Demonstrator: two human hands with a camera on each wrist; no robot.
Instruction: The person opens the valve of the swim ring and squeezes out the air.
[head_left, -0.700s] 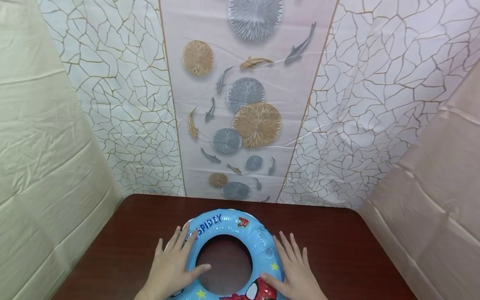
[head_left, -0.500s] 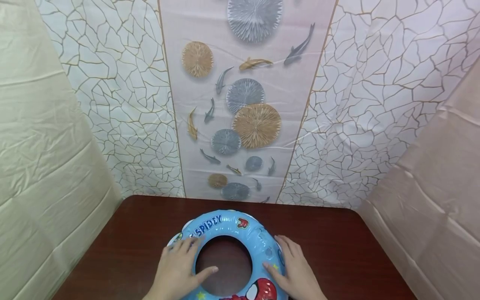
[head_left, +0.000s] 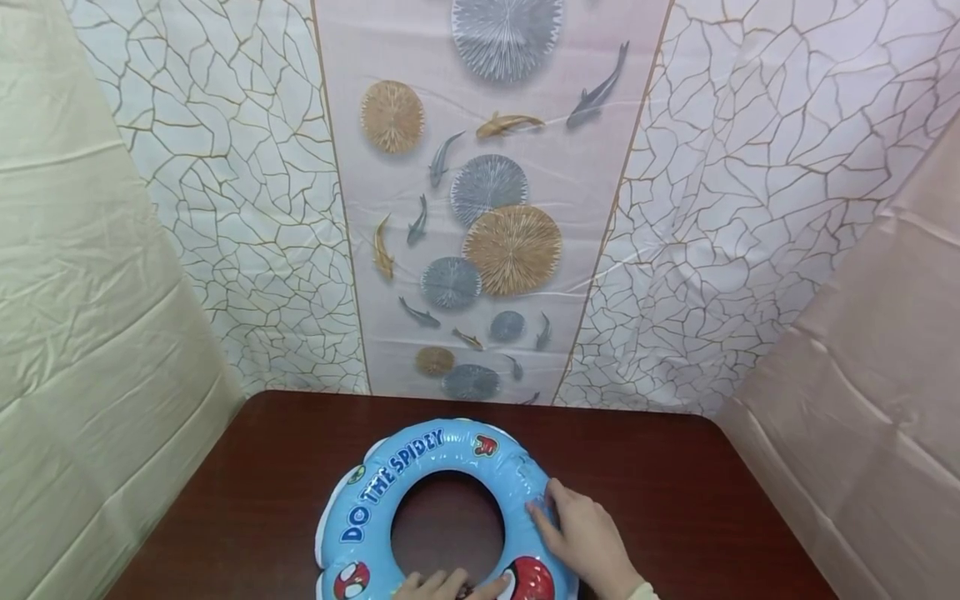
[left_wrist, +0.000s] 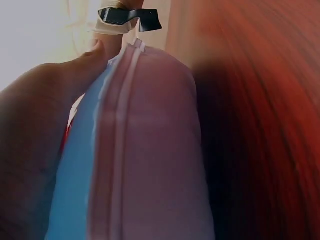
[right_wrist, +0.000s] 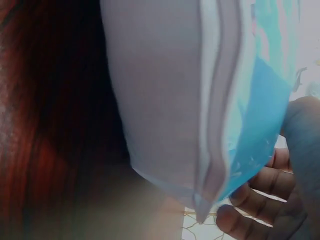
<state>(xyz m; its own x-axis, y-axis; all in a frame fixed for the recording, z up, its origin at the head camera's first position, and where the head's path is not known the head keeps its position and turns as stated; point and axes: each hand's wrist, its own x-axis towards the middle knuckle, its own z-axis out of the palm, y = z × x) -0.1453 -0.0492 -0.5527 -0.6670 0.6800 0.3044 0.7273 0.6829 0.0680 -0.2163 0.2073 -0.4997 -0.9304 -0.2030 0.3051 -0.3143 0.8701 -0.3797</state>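
Observation:
A blue inflatable swim ring (head_left: 375,487) lies flat on the dark table, with "DO THE SPIDEY" lettering and red cartoon pictures on it. My left hand (head_left: 438,587) rests on its near side, fingers by the inner edge; the bottom of the head view cuts it off. In the left wrist view part of that hand (left_wrist: 42,107) lies along the blue top. My right hand (head_left: 592,537) touches the ring's right side, thumb on top and fingers at the outer edge. Loosely bent fingers (right_wrist: 270,182) show beside the ring's pale underside (right_wrist: 155,95) in the right wrist view.
The dark red-brown table (head_left: 660,500) reaches back to a patterned cloth wall (head_left: 480,250) with fish and round motifs. Cream cloth (head_left: 112,275) hangs at the left and more cloth (head_left: 862,358) at the right. A black strap (left_wrist: 130,17) shows on a wrist.
My left hand has gone from the ring's left side to its near side, uncovering the lettering. The right hand has stayed on the right side, its fingers now more bent. The ring has hardly moved.

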